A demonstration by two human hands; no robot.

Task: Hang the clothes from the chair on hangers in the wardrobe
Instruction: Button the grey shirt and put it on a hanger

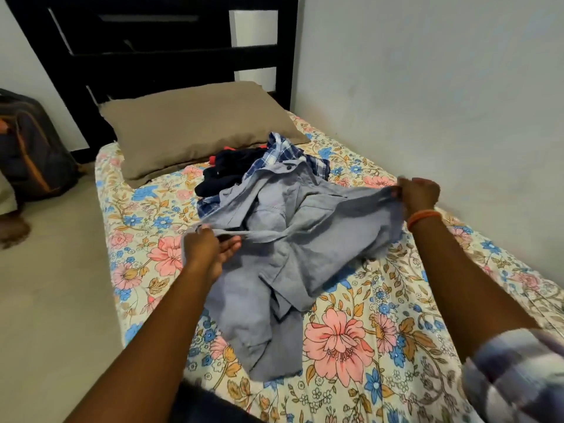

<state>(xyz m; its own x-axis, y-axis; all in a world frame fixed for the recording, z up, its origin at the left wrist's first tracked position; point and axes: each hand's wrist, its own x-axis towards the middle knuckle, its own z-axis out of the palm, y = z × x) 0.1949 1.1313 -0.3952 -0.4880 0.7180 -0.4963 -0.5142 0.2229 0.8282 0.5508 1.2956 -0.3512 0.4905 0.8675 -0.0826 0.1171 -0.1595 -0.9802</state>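
A light blue-grey shirt (293,254) lies crumpled on the floral bed (351,340), partly lifted. My left hand (207,248) grips one edge of it at the left. My right hand (418,193) pinches another edge at the right, near the wall, pulling the cloth taut between the two hands. Behind the shirt lie a blue-and-white checked shirt (283,151) and a dark navy garment (229,172) with a red trim, heaped together. No chair, hanger or wardrobe is in view.
A brown pillow (195,126) rests at the head of the bed against a dark headboard (146,56). A white wall (442,102) runs along the right side. A dark backpack (33,148) stands on the floor at left, beside a person's foot (12,230).
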